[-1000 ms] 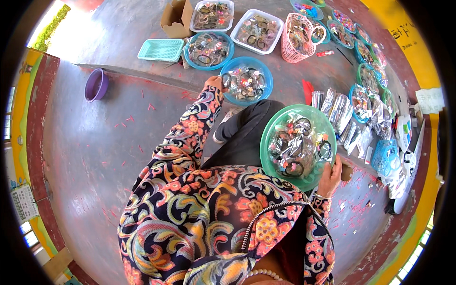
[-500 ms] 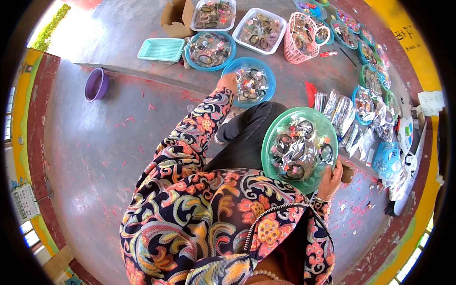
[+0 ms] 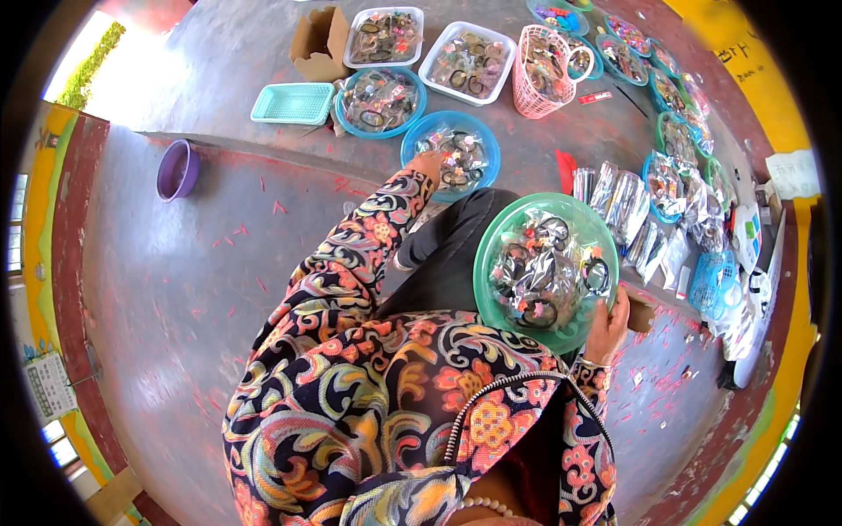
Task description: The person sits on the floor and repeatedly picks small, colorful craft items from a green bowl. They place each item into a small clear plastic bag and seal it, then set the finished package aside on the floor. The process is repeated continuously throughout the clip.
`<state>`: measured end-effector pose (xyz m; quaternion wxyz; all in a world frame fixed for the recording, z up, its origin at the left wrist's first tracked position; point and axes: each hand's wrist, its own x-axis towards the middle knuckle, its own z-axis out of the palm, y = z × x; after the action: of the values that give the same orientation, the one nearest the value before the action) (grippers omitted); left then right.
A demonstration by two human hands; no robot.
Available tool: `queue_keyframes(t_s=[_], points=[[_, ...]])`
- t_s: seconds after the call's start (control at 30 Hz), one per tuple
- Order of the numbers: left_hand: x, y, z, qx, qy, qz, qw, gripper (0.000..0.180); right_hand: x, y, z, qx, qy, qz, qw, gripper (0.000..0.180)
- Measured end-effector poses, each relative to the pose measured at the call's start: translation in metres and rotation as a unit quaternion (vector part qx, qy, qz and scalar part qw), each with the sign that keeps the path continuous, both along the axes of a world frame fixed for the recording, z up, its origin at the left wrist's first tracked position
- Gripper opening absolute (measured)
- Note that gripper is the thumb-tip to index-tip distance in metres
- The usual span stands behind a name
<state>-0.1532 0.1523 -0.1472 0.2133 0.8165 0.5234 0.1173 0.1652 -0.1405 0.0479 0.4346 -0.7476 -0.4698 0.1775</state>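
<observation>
My right hand (image 3: pixel 608 326) grips the near right rim of a green plastic basin (image 3: pixel 488 289), thumb over the edge. The basin rests tilted by my lap and holds several clear packets of dark hair ties with coloured charms (image 3: pixel 537 279). My left hand (image 3: pixel 427 165) reaches to the left side of a blue basin (image 3: pixel 493 159) on the raised floor, over similar packets (image 3: pixel 460 158). Its fingers are small and partly hidden against the packets, so whether they pinch one is unclear. My dark-trousered knee (image 3: pixel 465 237) lies between the two basins.
Farther off stand another blue basin (image 3: pixel 343 117), two white trays (image 3: pixel 506 85) (image 3: pixel 350 60), a pink basket (image 3: pixel 531 101), a turquoise tray (image 3: pixel 289 118) and a cardboard box (image 3: pixel 317 44). Silvery packets (image 3: pixel 619 202) and several filled basins line the right. A purple basin (image 3: pixel 178 171) stands left beyond a floor step.
My left hand has moved down from the blue basin's upper left rim to the packets inside its left edge. My right hand keeps holding the green basin. The whole view has shifted slightly.
</observation>
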Motion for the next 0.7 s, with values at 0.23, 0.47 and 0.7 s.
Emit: queue_keyframes(t_s=[0.23,0.47,0.7], points=[[0.018,-0.021,0.089,0.139,-0.255,0.083,0.953,0.017,-0.006,0.014,0.005,0.005,-0.046,0.024,0.999,0.046],[0.076,-0.091,0.221,0.017,-0.393,-0.135,0.909,0.019,-0.001,0.015,-0.009,0.003,-0.149,0.022,0.989,0.048],[0.105,-0.139,0.213,0.05,-0.142,-0.4,0.904,0.034,-0.001,0.011,0.007,-0.04,-0.12,0.025,0.992,0.048]])
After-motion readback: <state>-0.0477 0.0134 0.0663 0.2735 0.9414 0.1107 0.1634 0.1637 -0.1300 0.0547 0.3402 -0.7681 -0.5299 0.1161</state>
